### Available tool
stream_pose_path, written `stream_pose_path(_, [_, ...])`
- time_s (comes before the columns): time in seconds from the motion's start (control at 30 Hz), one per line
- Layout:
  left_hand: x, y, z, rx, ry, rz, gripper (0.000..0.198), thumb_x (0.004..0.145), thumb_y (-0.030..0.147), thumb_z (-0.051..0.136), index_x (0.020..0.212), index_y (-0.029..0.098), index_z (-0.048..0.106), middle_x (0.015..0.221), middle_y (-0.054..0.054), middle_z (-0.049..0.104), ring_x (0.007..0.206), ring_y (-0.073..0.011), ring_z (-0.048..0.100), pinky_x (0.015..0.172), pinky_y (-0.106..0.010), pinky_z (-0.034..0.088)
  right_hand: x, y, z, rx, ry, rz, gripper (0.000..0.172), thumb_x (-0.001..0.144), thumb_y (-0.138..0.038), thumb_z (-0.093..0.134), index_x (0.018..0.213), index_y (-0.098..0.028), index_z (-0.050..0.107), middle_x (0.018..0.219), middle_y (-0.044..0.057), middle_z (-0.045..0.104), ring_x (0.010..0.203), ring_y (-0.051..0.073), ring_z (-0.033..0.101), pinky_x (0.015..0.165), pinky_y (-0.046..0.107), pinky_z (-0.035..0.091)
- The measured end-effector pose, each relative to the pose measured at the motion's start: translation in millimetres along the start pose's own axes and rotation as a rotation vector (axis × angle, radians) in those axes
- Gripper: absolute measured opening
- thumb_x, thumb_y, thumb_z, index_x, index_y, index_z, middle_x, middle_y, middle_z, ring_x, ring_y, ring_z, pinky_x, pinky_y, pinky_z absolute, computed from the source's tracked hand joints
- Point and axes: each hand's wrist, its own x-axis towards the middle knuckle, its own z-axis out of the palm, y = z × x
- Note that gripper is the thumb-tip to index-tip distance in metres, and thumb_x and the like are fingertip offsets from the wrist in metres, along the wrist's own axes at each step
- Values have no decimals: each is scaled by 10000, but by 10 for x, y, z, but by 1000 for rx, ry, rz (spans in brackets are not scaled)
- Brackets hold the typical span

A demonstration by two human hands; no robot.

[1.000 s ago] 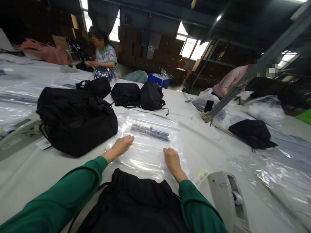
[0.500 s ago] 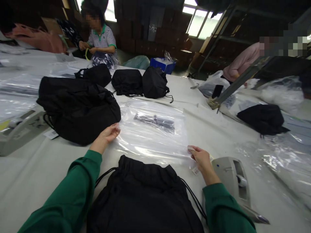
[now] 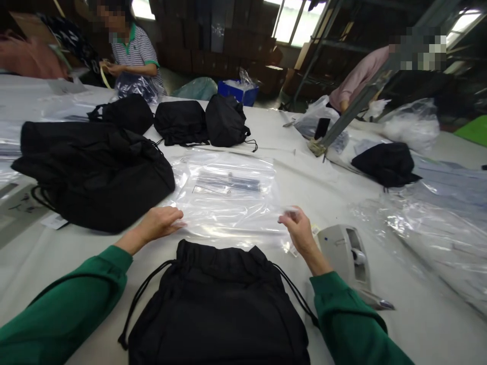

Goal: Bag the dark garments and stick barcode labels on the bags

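A clear plastic bag [image 3: 228, 197] with a dark printed strip lies flat on the white table [image 3: 95, 263] in front of me. My left hand [image 3: 158, 223] rests on its near left edge, fingers together and pressing down. My right hand [image 3: 299, 229] pinches the bag's near right corner and lifts it slightly. Just below both hands lies a black drawstring bag [image 3: 220, 304], its gathered top pointing at the plastic bag.
A pile of black bags [image 3: 95, 172] sits at left, three more black bags [image 3: 182, 121] beyond. A grey tape dispenser [image 3: 348, 258] stands by my right wrist. Loose plastic [image 3: 429, 228] covers the right side. Two other people work at the far edge.
Both hands moved from flat on the plastic bag to its near edge. My right hand went to the right corner and pinched it. The view tilted downward.
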Motion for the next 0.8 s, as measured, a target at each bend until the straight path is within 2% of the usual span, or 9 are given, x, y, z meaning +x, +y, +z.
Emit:
stream_pose_path(0.1, [-166,-60,182,38,-141,59,161,860,350,518,803,218,588,786,-50,584,771,-209,536,707,-271,374,-265,110,58,-242,-134,-93,116,631,-206,615,715,-213,536,720,14,524,745,194,476,768,318,413])
stream_pose_path(0.2, [-350,-33,322,11,-180,27,175,894,311,435,833,224,574,805,-46,591,784,-208,549,728,-274,391,-592,267,43,-384,-239,-100,74,601,-168,563,602,-213,504,641,26,501,705,202,452,779,344,386])
stream_pose_path(0.27, [-448,25,370,-14,-188,-20,187,908,323,416,869,230,573,830,-48,606,803,-213,564,726,-276,397,-798,325,7,-444,-262,-89,68,634,-188,555,611,-214,496,635,24,499,697,203,450,758,338,385])
stream_pose_path(0.37, [-551,137,408,-70,-187,-118,185,895,323,419,881,238,582,795,-44,628,779,-220,588,695,-278,396,-1062,295,-34,-491,-270,-53,83,716,-263,550,667,-215,504,606,-3,500,636,183,446,642,294,387])
stream_pose_path(0.47, [-637,226,426,-149,-179,-215,181,829,353,490,741,221,577,664,-34,606,683,-221,581,627,-274,378,-1280,154,-34,-404,-317,48,192,783,-367,524,693,-198,541,615,-8,545,607,171,473,578,272,397])
stream_pose_path(0.57, [-728,258,401,-256,-170,-282,283,727,407,582,553,198,503,522,-13,534,562,-191,519,549,-261,346,-1425,-19,-35,-133,-460,295,341,791,-480,568,651,-170,582,648,14,601,624,177,506,578,281,428])
stream_pose_path(0.6, [-755,261,385,-295,-162,-302,326,700,430,600,512,195,474,485,-5,506,531,-178,492,524,-255,335,-1442,-67,-39,-57,-471,365,376,777,-510,596,629,-164,586,636,17,605,620,180,511,577,285,433])
stream_pose_path(0.73, [-796,305,368,-431,-71,-383,464,705,579,565,480,189,454,444,10,464,488,-156,445,467,-241,323,-1320,-154,-2,109,-258,443,458,766,-609,603,660,-165,636,663,38,656,678,217,585,679,328,490])
stream_pose_path(0.8, [-763,373,414,-466,23,-428,524,743,651,502,508,184,473,463,8,471,493,-158,452,461,-241,334,-1197,-146,84,78,-121,421,512,775,-658,554,699,-164,663,687,63,682,713,247,620,726,359,504])
